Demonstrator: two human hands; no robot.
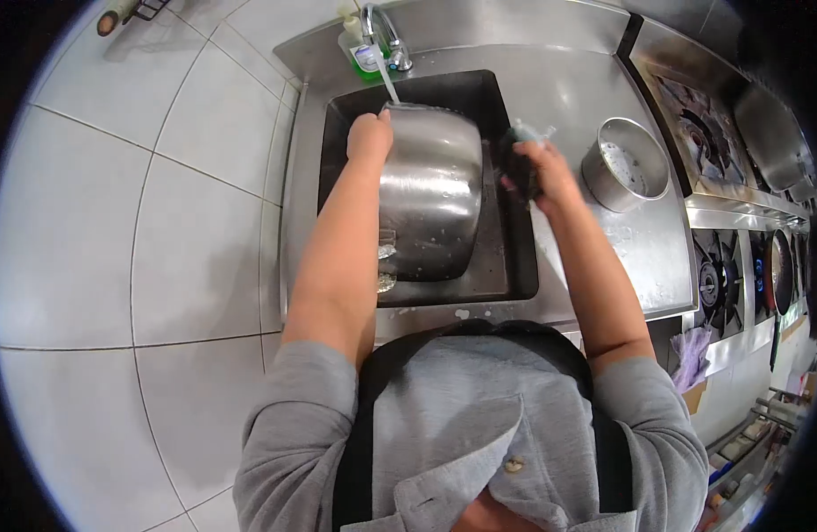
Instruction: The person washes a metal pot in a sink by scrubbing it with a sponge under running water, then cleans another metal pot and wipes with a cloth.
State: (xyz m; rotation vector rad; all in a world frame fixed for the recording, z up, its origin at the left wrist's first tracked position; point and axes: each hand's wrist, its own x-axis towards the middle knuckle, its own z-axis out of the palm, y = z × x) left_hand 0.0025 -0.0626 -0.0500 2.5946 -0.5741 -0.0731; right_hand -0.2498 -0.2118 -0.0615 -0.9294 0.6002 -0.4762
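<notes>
A large steel pot (431, 186) lies on its side in the dark sink basin (524, 257), its outer wall wet and shiny. My left hand (370, 137) is closed on the pot's upper left rim, just below the running water. To the right of the pot, over the basin's right edge, my right hand (546, 168) grips a dark, blurred scrubbing cloth or pad (518, 168). Water runs from the chrome faucet (371, 22) beside a bottle of green soap (360, 53).
A smaller steel pot (626, 166) with suds inside stands on the steel counter (550, 80) at the right. Beyond it are stove burners (714, 275), a pan (781, 270) and a purple bag (691, 359). A tiled wall (204, 204) borders the sink at left.
</notes>
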